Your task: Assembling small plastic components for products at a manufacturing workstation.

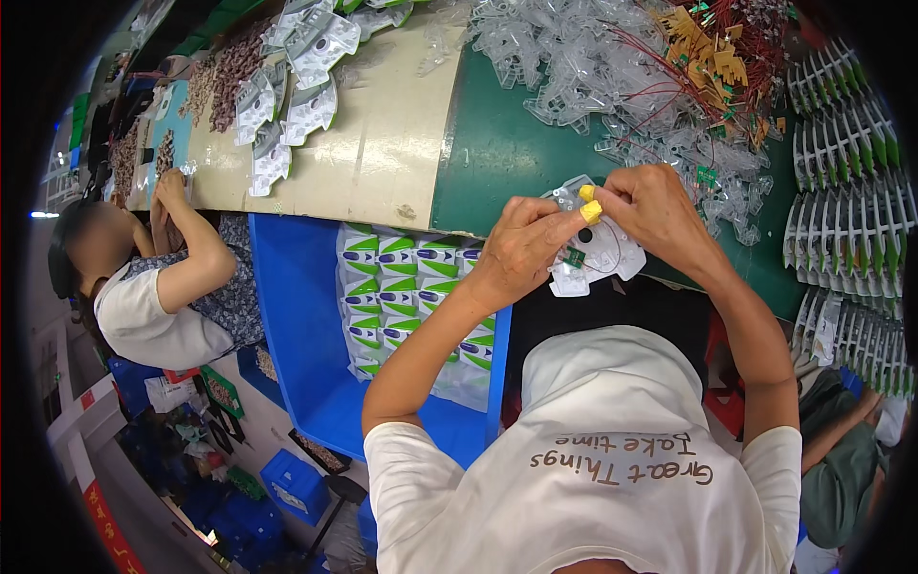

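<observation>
White plastic shell (602,260) at the near edge of the green tabletop (488,143), between both hands, with a small green circuit board (574,256) on its upturned face. Left hand (516,247) clamped on the shell's left side, fingers curled, thumb stretched across. Right hand (660,210) at the upper right side, fingers bent toward the thumb; cannot tell what, if anything, is pinched there. Yellow coverings (592,211) on both thumb tips. Farther back, heaped clear plastic parts (555,77); left of the lap, blue bin (287,297) holding rows of white-and-green pieces (397,277).
</observation>
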`<state>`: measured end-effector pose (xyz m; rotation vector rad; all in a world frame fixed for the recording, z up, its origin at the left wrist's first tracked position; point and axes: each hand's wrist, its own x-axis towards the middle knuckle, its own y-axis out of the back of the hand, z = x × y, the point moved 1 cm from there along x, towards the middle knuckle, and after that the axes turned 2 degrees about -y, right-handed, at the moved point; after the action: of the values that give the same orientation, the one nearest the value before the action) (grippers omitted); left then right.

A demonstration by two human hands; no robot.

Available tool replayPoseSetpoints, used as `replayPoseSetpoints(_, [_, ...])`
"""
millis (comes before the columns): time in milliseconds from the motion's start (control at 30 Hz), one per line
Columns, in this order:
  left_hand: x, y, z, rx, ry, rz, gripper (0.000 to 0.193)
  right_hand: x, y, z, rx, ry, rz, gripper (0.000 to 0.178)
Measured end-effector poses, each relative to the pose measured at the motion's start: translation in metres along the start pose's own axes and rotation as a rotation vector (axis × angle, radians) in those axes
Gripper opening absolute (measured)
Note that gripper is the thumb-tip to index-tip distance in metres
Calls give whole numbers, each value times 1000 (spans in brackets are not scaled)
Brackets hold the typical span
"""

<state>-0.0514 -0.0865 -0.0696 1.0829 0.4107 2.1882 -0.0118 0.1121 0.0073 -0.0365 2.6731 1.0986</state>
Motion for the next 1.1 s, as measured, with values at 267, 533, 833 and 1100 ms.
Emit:
replayPoseSetpoints(267, [0, 4, -3, 5, 29, -18, 63, -25, -9, 5, -76, 111, 233, 23])
replayPoseSetpoints(533, [12, -1, 5, 31, 3, -77, 47, -82, -9, 21, 50, -10, 227, 15])
replayPoseSetpoints(833, [42, 6, 35, 157, 61, 28, 41, -188, 19, 83, 167, -22, 670, 10])
replayPoseSetpoints(1100, [74, -61, 48, -23, 20, -194, 40, -356, 83, 165, -34, -575, 1118, 30])
